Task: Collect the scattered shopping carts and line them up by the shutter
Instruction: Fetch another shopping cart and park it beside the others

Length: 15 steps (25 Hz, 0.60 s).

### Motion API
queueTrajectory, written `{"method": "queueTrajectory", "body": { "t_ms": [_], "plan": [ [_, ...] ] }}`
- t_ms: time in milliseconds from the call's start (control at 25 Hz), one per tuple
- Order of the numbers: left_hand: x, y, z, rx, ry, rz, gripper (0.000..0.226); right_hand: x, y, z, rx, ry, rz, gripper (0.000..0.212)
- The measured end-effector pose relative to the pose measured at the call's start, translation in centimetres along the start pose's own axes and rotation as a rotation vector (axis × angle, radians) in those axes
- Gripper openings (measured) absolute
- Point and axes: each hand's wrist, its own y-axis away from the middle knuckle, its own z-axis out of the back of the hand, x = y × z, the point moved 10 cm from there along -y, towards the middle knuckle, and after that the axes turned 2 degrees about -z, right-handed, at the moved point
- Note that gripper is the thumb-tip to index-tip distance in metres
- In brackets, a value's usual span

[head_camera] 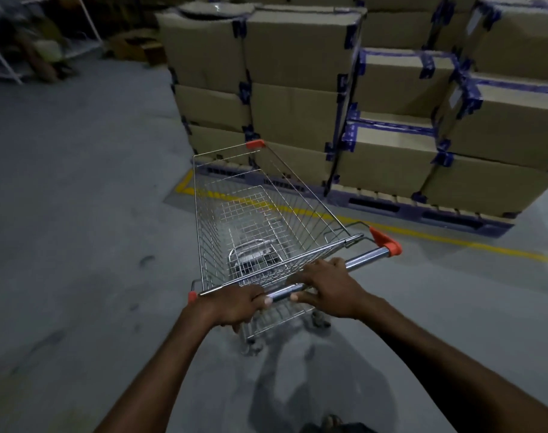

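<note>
A silver wire shopping cart (260, 214) with orange corner caps stands right in front of me on the grey floor, its basket empty. Its chrome handle bar (365, 256) runs from lower left to upper right. My left hand (235, 304) grips the left part of the bar, fingers curled round it. A little to the right, my right hand (326, 289) grips the same bar. The cart's nose points at stacked boxes. No shutter shows in this view.
Stacks of taped cardboard boxes (297, 73) on blue pallets (422, 210) fill the far centre and right. A yellow floor line (454, 240) runs along the pallets. A white wire rack (4, 57) stands far left. Grey floor (79, 198) stretches to the left.
</note>
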Motion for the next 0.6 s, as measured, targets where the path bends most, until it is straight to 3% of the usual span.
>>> {"method": "queueTrajectory", "body": {
  "t_ms": [160, 240, 360, 400, 520, 600],
  "plan": [
    [6.0, 3.7, 1.9, -0.286, -0.167, -0.039, 0.033, 3.2, -5.1, -0.1, -0.03, 0.138, -0.022, 0.086],
    [8.1, 5.4, 3.3, -0.419, -0.169, -0.061, 0.02, 5.0, -7.5, -0.6, -0.026, 0.14, -0.003, 0.086],
    [11.1, 6.4, 5.5, -0.501, -0.204, -0.065, 0.069, 8.4, -12.3, -1.1, -0.003, 0.171, 0.068, 0.086],
    [12.4, 6.5, 6.1, -0.508, -0.205, -0.04, 0.075, 9.6, -14.2, -1.2, -0.003, 0.19, 0.094, 0.087],
    [17.9, 6.8, 8.4, -0.578, -0.156, 0.053, 0.052, 13.5, -19.9, -1.6, -0.011, 0.238, 0.185, 0.078],
    [22.2, 7.3, 10.8, -0.66, -0.16, 0.158, 0.065, 16.0, -23.4, -1.9, -0.04, 0.247, 0.238, 0.074]
  ]
}}
